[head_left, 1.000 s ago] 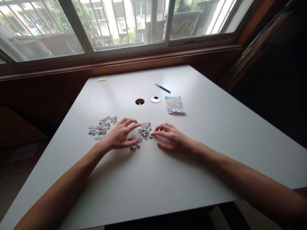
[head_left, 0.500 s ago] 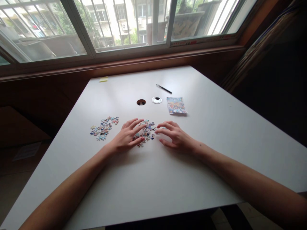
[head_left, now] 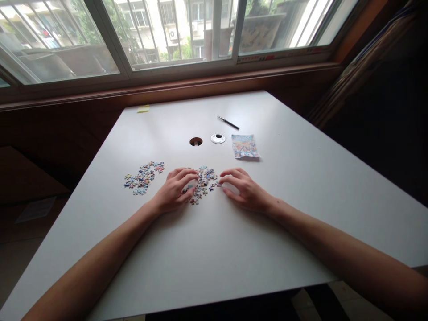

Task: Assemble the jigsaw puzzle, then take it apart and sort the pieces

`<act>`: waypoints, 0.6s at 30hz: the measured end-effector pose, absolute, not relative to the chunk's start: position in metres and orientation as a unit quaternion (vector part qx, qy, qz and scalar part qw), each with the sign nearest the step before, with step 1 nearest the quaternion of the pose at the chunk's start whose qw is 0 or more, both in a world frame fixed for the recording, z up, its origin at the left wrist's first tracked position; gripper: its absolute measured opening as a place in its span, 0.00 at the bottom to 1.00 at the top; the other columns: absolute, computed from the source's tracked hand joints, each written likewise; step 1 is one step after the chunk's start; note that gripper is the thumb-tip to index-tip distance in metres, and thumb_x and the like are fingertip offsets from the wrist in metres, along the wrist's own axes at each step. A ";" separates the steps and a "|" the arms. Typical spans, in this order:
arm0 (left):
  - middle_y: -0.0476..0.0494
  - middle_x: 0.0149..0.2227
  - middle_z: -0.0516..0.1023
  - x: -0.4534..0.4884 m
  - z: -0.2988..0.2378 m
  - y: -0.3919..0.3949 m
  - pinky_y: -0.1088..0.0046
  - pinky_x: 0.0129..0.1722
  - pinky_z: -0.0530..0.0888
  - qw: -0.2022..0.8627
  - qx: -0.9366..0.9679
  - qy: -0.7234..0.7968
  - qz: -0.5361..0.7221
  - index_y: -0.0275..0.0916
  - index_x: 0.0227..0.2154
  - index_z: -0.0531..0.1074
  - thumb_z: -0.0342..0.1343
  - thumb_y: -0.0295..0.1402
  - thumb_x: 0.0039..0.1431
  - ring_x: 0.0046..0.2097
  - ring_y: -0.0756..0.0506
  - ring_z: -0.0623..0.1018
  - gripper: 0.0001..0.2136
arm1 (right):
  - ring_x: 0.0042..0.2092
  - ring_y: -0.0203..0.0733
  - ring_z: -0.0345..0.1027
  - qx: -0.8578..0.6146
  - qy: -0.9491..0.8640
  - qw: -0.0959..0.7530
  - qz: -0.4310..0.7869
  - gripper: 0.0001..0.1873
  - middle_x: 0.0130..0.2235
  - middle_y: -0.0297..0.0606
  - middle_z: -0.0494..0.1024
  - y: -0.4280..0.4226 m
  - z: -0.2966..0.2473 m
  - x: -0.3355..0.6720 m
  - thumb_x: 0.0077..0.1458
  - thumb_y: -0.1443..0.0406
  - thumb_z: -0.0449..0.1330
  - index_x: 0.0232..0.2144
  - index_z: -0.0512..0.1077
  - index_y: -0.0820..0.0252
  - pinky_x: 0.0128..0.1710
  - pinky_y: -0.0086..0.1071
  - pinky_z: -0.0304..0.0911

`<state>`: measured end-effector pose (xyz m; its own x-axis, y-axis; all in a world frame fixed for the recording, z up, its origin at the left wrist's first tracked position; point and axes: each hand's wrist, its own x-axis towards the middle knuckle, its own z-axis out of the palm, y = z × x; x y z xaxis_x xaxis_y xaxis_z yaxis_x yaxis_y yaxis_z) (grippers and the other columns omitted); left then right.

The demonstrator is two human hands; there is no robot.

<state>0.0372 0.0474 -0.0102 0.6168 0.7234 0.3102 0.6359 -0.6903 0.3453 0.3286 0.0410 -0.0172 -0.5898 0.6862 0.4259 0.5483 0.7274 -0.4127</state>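
Observation:
A small heap of colourful jigsaw pieces (head_left: 203, 182) lies on the white table (head_left: 214, 249) between my two hands. My left hand (head_left: 174, 189) rests on the heap's left side, fingers bent and apart, fingertips touching pieces. My right hand (head_left: 242, 187) sits at the heap's right edge with fingers spread and curled down onto the table. Neither hand lifts a piece. A second, looser spread of pieces (head_left: 143, 177) lies further left, untouched.
Behind the heap are a round cable hole (head_left: 195, 141), its white cap (head_left: 217, 138), a printed puzzle picture card (head_left: 245, 146) and a black pen (head_left: 228, 122). A yellow sticky note (head_left: 143, 109) lies at the far left corner. A window runs behind the table.
Both hands have drawn in around the middle heap, and its pieces have shifted and spread a little. My left hand's fingers have curled more.

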 end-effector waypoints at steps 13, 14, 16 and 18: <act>0.44 0.47 0.76 0.035 -0.007 0.048 0.59 0.56 0.64 0.153 0.860 0.429 0.229 0.42 0.40 0.71 0.47 0.23 0.58 0.52 0.41 0.70 0.12 | 0.47 0.51 0.66 -0.436 -0.838 0.303 0.124 0.12 0.44 0.42 0.74 0.043 -0.022 0.331 0.53 0.72 0.57 0.39 0.73 0.56 0.53 0.46 0.62; 0.44 0.46 0.76 0.035 -0.006 0.048 0.60 0.55 0.64 0.158 0.859 0.430 0.228 0.42 0.40 0.71 0.47 0.23 0.58 0.51 0.41 0.71 0.12 | 0.47 0.50 0.66 -0.441 -0.836 0.301 0.126 0.12 0.44 0.42 0.74 0.044 -0.022 0.331 0.53 0.72 0.57 0.39 0.73 0.56 0.53 0.46 0.62; 0.44 0.45 0.77 0.034 -0.006 0.048 0.60 0.54 0.65 0.162 0.858 0.431 0.227 0.42 0.38 0.71 0.46 0.23 0.59 0.50 0.42 0.72 0.11 | 0.47 0.51 0.66 -0.453 -0.830 0.299 0.127 0.14 0.43 0.42 0.74 0.044 -0.024 0.331 0.51 0.73 0.56 0.39 0.73 0.56 0.52 0.46 0.62; 0.45 0.44 0.76 0.034 -0.006 0.048 0.61 0.54 0.65 0.161 0.858 0.430 0.229 0.42 0.38 0.71 0.46 0.22 0.58 0.50 0.42 0.72 0.12 | 0.46 0.51 0.66 -0.470 -0.820 0.302 0.125 0.15 0.43 0.42 0.75 0.045 -0.025 0.331 0.49 0.74 0.55 0.39 0.72 0.57 0.51 0.46 0.61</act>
